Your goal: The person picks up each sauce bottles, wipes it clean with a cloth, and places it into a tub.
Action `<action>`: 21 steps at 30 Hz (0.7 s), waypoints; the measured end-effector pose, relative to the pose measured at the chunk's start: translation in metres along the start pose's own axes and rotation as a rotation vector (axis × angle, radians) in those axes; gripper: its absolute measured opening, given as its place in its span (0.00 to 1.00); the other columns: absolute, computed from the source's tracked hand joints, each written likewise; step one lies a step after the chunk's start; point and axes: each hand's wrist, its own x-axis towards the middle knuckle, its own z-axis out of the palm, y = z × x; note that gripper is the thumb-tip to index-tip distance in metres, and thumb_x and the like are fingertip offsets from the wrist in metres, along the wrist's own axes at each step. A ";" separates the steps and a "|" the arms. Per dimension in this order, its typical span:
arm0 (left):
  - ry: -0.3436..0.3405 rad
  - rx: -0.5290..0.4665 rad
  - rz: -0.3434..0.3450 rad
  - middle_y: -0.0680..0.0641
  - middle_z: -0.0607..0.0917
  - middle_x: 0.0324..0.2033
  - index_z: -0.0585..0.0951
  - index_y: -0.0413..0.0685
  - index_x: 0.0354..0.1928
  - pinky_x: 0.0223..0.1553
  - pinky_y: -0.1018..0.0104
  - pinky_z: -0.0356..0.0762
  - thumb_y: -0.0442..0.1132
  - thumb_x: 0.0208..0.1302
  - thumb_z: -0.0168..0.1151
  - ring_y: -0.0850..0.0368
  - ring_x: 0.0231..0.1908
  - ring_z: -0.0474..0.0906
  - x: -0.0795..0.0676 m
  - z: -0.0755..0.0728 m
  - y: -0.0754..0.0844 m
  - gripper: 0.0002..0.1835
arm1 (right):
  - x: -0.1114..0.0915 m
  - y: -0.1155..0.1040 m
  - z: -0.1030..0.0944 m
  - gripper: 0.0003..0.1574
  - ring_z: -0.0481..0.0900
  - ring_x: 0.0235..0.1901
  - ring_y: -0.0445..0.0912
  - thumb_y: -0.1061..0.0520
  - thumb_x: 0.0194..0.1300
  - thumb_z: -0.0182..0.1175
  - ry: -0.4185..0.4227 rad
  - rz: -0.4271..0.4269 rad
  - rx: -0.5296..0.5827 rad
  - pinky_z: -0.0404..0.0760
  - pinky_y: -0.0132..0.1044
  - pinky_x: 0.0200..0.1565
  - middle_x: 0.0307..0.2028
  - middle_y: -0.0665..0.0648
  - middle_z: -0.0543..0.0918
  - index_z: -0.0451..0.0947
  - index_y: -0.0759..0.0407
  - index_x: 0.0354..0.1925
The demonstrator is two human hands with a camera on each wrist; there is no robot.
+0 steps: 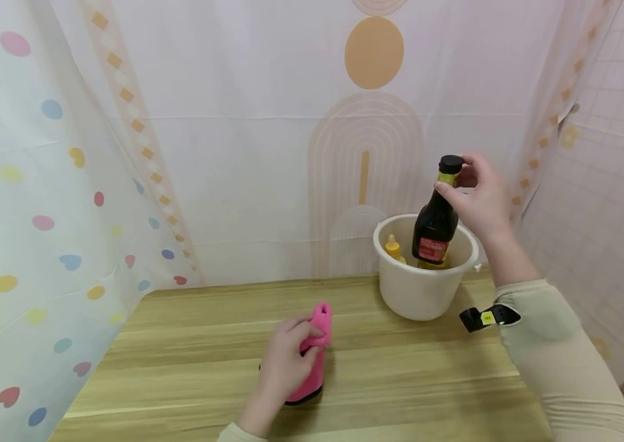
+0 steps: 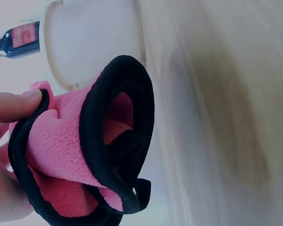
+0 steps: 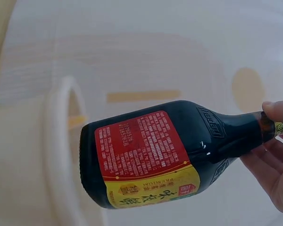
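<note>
My right hand [image 1: 480, 196] grips a dark soy sauce bottle [image 1: 436, 221] by its neck, just below the black cap. Its red and yellow label [image 3: 144, 146] faces the right wrist camera. In the head view the bottle's base overlaps the opening of a white bucket [image 1: 417, 294]. Over the table's middle, my left hand [image 1: 287, 356] pinches a folded pink cloth [image 2: 61, 141] with black edging between thumb and fingers. The cloth is bunched into a loose roll, and the hand covers part of it in the head view.
Inside the bucket stands a yellow bottle with a pointed tip [image 1: 392, 247], and more yellow shows under the soy sauce bottle. A wooden table [image 1: 196, 344] lies below. Patterned curtains [image 1: 234, 153] hang behind and at both sides. A black strap device [image 1: 489, 316] sits on my right wrist.
</note>
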 end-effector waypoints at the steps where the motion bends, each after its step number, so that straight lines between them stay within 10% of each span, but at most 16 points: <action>1: 0.000 -0.001 0.005 0.46 0.87 0.42 0.84 0.52 0.28 0.45 0.56 0.80 0.28 0.40 0.81 0.48 0.45 0.81 -0.001 0.001 0.001 0.16 | -0.001 0.005 0.002 0.28 0.76 0.38 0.37 0.55 0.62 0.68 -0.009 0.004 -0.012 0.72 0.28 0.41 0.43 0.63 0.81 0.73 0.63 0.57; 10: -0.031 -0.012 -0.015 0.48 0.87 0.43 0.84 0.52 0.28 0.46 0.57 0.80 0.28 0.41 0.81 0.50 0.48 0.80 -0.004 0.005 0.007 0.16 | -0.015 0.036 0.015 0.29 0.81 0.44 0.60 0.58 0.63 0.67 -0.119 0.045 -0.084 0.76 0.46 0.46 0.43 0.70 0.80 0.69 0.68 0.57; 21: -0.059 -0.009 -0.035 0.49 0.86 0.44 0.84 0.53 0.29 0.47 0.58 0.80 0.30 0.42 0.81 0.51 0.49 0.80 -0.007 0.005 0.006 0.15 | -0.027 0.074 0.033 0.29 0.75 0.41 0.61 0.59 0.62 0.66 -0.268 0.074 -0.146 0.73 0.52 0.44 0.40 0.71 0.76 0.65 0.72 0.54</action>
